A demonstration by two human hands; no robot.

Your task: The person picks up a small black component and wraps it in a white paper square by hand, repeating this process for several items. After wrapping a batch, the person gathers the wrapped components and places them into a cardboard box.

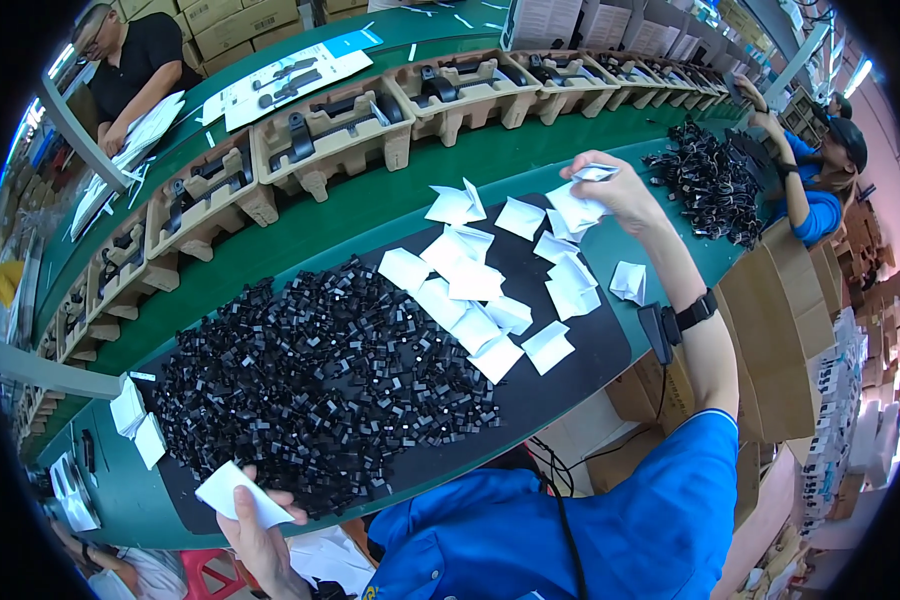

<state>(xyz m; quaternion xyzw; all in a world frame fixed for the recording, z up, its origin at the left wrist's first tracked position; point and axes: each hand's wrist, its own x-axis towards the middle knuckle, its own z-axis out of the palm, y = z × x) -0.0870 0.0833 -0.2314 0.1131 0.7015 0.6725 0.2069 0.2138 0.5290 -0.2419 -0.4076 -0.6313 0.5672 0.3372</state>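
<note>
In my left hand (260, 520) is a folded white paper leaflet (238, 493), pinched under the thumb beside the near edge of the black mat. My right hand (615, 190), raised on the right side, grips folded white leaflets (577, 210); how many is unclear. Below and left of it, loose folded white leaflets (470, 280) lie scattered and overlapping on the black mat (590, 345). A wide heap of small black plastic parts (320, 370) covers the mat's left half, close to my left hand.
Moulded brown pulp trays (335, 140) holding black parts line the green conveyor (350, 195) beyond the bench. A heap of black cables (705, 180) lies at the right, near a co-worker in blue (820, 205). Another person (135, 75) stands far left. Cardboard boxes (780, 320) stand at right.
</note>
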